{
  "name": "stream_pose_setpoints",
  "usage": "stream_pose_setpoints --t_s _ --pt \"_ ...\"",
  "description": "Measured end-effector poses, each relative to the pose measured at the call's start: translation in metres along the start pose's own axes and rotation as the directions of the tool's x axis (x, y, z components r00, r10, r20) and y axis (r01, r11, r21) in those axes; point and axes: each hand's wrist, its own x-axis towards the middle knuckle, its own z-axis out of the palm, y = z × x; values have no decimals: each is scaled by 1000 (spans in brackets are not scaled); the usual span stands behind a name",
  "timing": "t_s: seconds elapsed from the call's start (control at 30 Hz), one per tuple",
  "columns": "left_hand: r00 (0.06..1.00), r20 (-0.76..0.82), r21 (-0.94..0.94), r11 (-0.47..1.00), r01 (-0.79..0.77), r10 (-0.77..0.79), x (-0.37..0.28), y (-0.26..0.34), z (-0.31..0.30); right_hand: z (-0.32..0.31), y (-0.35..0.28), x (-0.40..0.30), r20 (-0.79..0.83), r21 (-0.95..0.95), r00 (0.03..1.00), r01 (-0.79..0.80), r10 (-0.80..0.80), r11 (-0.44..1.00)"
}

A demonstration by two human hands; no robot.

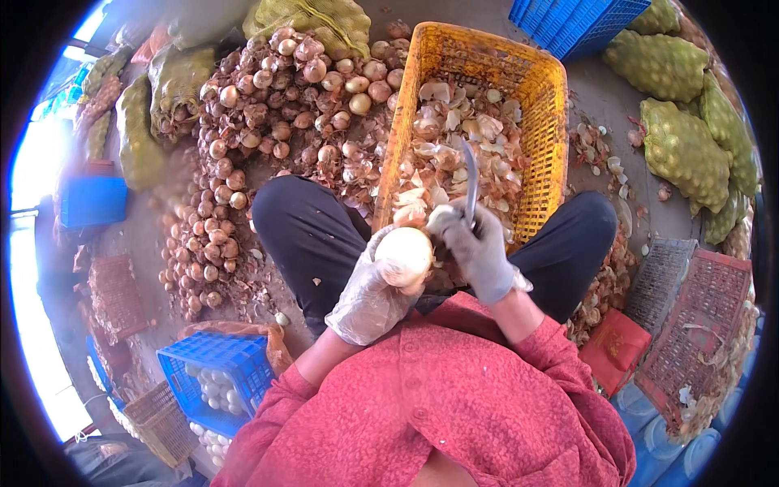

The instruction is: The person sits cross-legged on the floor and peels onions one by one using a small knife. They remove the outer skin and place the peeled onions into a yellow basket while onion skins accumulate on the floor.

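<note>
My left hand (pixel 377 292), in a thin clear plastic glove, holds a pale, partly peeled onion (pixel 405 257) above my lap. Close to its right is my right hand (pixel 478 243) in a grey-white work glove, closed around a knife, whose curved metal blade (pixel 471 173) points up and away from me. A pale piece of onion or skin (pixel 442 216) shows at the right hand's fingers; whether it is gripped is unclear. Beyond both hands, between my knees, stands a yellow plastic crate (pixel 557 140) with loose onion skins (pixel 481 131) inside.
Unpeeled onions (pixel 268 115) lie heaped on the floor at the left. Net sacks (pixel 684 152) lie at the right. A blue crate (pixel 261 365) with white peeled onions (pixel 219 389) stands at lower left. Red and grey crates (pixel 700 316) are at lower right, blue crates (pixel 578 24) at the top.
</note>
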Motion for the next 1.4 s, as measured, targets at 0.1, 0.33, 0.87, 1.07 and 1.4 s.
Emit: stream_pose_setpoints --t_s 0.1,0.33,0.87,1.07,1.4 --pt "1000 6 -122 993 -2 2 -2 0 13 -23 2 17 -77 -187 996 -64 50 980" --pt "966 164 171 959 -227 200 9 -16 42 5 -15 -13 284 -484 939 313 -191 817" --pt "934 148 619 706 -344 326 -3 -31 29 6 -17 -25 181 124 980 -109 86 986" --pt "980 111 422 885 -195 163 4 -6 42 8 -3 -26 23 53 994 102 -104 993" --pt "939 36 708 654 -264 341 -7 -14 58 0 -10 -23 273 42 946 168 -173 985"
